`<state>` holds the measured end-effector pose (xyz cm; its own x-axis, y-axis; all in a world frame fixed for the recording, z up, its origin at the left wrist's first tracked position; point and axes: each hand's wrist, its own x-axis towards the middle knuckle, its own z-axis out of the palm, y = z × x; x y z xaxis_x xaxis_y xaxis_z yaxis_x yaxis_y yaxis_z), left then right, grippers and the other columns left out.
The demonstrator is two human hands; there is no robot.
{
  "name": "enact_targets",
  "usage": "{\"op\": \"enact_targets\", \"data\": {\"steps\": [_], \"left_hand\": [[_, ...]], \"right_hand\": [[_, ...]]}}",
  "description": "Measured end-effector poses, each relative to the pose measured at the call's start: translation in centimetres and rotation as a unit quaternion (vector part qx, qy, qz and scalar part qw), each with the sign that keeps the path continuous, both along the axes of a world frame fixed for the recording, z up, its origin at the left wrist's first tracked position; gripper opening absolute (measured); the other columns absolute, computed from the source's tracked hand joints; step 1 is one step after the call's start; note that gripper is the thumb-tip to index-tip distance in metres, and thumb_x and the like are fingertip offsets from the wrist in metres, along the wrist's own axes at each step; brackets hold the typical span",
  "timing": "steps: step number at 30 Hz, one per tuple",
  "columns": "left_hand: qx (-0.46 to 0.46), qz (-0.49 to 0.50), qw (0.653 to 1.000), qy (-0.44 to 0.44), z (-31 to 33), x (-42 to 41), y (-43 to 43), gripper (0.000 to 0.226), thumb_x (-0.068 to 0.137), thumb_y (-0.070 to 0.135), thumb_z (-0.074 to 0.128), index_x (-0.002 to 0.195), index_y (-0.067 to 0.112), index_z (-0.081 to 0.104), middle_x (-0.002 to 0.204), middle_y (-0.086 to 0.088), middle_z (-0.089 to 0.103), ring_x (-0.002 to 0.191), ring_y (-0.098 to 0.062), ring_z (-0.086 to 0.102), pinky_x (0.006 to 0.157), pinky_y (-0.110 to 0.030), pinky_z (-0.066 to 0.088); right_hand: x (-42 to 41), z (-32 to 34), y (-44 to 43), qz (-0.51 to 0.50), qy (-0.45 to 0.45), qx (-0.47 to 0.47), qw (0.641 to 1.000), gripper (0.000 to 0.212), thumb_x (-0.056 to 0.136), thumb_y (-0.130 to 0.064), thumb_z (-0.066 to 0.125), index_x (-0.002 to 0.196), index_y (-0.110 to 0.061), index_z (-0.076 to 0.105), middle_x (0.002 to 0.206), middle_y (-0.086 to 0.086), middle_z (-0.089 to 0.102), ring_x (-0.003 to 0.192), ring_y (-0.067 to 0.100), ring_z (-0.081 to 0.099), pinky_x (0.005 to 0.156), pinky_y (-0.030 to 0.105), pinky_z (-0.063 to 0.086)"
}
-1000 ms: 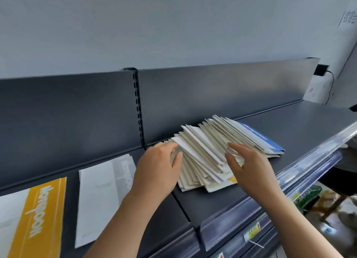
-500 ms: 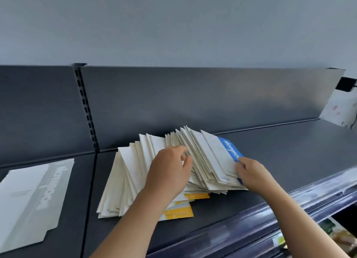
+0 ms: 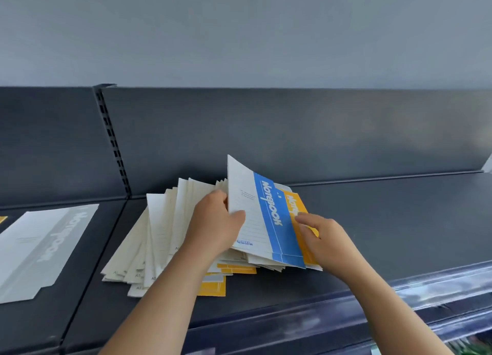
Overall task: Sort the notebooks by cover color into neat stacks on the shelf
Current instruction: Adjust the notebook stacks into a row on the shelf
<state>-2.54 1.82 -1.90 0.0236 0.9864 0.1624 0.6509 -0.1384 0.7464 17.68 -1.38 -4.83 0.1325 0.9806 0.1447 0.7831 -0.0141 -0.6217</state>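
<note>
Left hand (image 3: 215,227) pinches one blue notebook (image 3: 277,221); right hand (image 3: 327,237) fingers (image 3: 304,219) touch one yellow notebook (image 3: 296,203).

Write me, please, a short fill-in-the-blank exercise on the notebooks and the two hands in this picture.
The left hand grips a lifted notebook whose stripe is ____. The right hand touches a second notebook coloured ____. The lone notebook lying far left on the shelf is ____.
Missing words: blue; yellow; grey.
</note>
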Motion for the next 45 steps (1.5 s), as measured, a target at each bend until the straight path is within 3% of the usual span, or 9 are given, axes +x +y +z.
{"op": "enact_targets", "data": {"steps": [2, 8, 13, 16, 18, 20, 28, 35, 45], "left_hand": [[0.007, 0.01, 1.0, -0.014, 0.0, -0.2, -0.3, 0.008, 0.093, 0.021, 0.054, 0.095, 0.014, 0.057, 0.111, 0.002, 0.066, 0.084, -0.01, 0.062, 0.041, -0.008, 0.04], [-0.008, 0.038, 0.998, -0.046, -0.4, -0.3, -1.2, 0.016, 0.095, 0.024, 0.053, 0.108, 0.016, 0.05, 0.116, 0.004, 0.061, 0.09, -0.011, 0.059, 0.043, -0.009, 0.042], [-0.005, 0.039, 0.993, -0.111, -0.3, -1.0, -2.1, 0.023, 0.094, 0.022, 0.057, 0.112, 0.02, 0.043, 0.118, 0.006, 0.057, 0.097, -0.01, 0.056, 0.045, -0.01, 0.045], [0.011, 0.041, 0.985, -0.168, 0.0, -1.7, -2.9, 0.025, 0.095, 0.017, 0.055, 0.114, 0.021, 0.04, 0.118, 0.008, 0.056, 0.103, -0.009, 0.056, 0.051, -0.01, 0.047], [0.018, 0.044, 0.98, -0.195, 0.2, -2.5, -3.5, 0.027, 0.095, 0.017, 0.055, 0.117, 0.021, 0.041, 0.119, 0.01, 0.058, 0.105, -0.008, 0.057, 0.058, -0.012, 0.047], [0.027, 0.052, 0.976, -0.21, 0.3, -3.7, -4.0, 0.029, 0.094, 0.018, 0.055, 0.119, 0.023, 0.041, 0.119, 0.011, 0.058, 0.105, -0.007, 0.057, 0.063, -0.012, 0.044], [0.031, 0.111, 0.972, -0.202, 0.3, -11.6, -5.9, 0.029, 0.095, 0.017, 0.048, 0.121, 0.022, 0.037, 0.118, 0.013, 0.056, 0.099, -0.001, 0.055, 0.067, -0.015, 0.043], [0.022, 0.136, 0.974, -0.182, 0.3, -21.8, -7.9, 0.04, 0.093, 0.005, 0.045, 0.119, 0.032, 0.034, 0.114, 0.017, 0.054, 0.104, -0.005, 0.052, 0.061, -0.01, 0.038], [0.039, 0.21, 0.97, -0.114, 0.5, -40.9, -10.9, 0.027, 0.093, 0.015, 0.054, 0.116, 0.029, 0.054, 0.112, 0.018, 0.06, 0.095, 0.001, 0.058, 0.056, -0.006, 0.042]], "right_hand": [[0.2, -0.1, 0.0, 0.0, -0.024, -0.013, 1.0, 0.028, 0.096, -0.014, 0.038, 0.109, -0.005, 0.061, 0.114, 0.01, 0.064, 0.101, 0.029, 0.058, 0.083, 0.041, 0.047], [-1.1, -0.2, -0.2, 0.071, 0.025, -0.012, 0.997, 0.034, 0.096, -0.009, 0.032, 0.099, -0.016, 0.066, 0.11, -0.007, 0.065, 0.088, 0.016, 0.057, 0.059, 0.026, 0.041], [-1.6, 0.5, -0.4, 0.058, 0.085, -0.007, 0.995, 0.027, 0.096, -0.017, 0.039, 0.101, -0.002, 0.061, 0.1, 0.013, 0.063, 0.08, 0.025, 0.054, 0.061, 0.034, 0.04], [-2.8, 1.3, -0.4, 0.056, 0.159, 0.013, 0.986, 0.025, 0.096, -0.025, 0.045, 0.094, -0.008, 0.063, 0.083, -0.001, 0.065, 0.064, 0.008, 0.051, 0.055, 0.024, 0.037], [-3.9, 1.9, -0.3, 0.061, 0.195, 0.038, 0.978, 0.016, 0.093, -0.03, 0.052, 0.097, -0.022, 0.066, 0.088, -0.015, 0.067, 0.071, -0.004, 0.059, 0.05, 0.01, 0.041], [-5.3, 2.5, -0.2, 0.076, 0.217, 0.053, 0.972, 0.024, 0.091, -0.029, 0.057, 0.114, -0.03, 0.062, 0.096, -0.013, 0.069, 0.08, -0.003, 0.063, 0.052, 0.006, 0.044], [-14.0, 3.5, 0.3, 0.137, 0.222, 0.093, 0.961, 0.029, 0.089, -0.022, 0.062, 0.113, -0.037, 0.056, 0.087, -0.012, 0.067, 0.078, 0.008, 0.065, 0.062, 0.027, 0.056], [-24.6, 2.5, 0.4, 0.183, 0.238, 0.059, 0.952, 0.029, 0.087, -0.016, 0.061, 0.109, -0.033, 0.057, 0.084, -0.007, 0.068, 0.074, 0.012, 0.065, 0.056, 0.024, 0.048], [-43.7, 1.6, -0.4, 0.206, 0.273, 0.002, 0.94, 0.024, 0.085, -0.014, 0.065, 0.105, -0.023, 0.053, 0.088, -0.007, 0.068, 0.08, 0.009, 0.066, 0.067, 0.025, 0.053]]}}
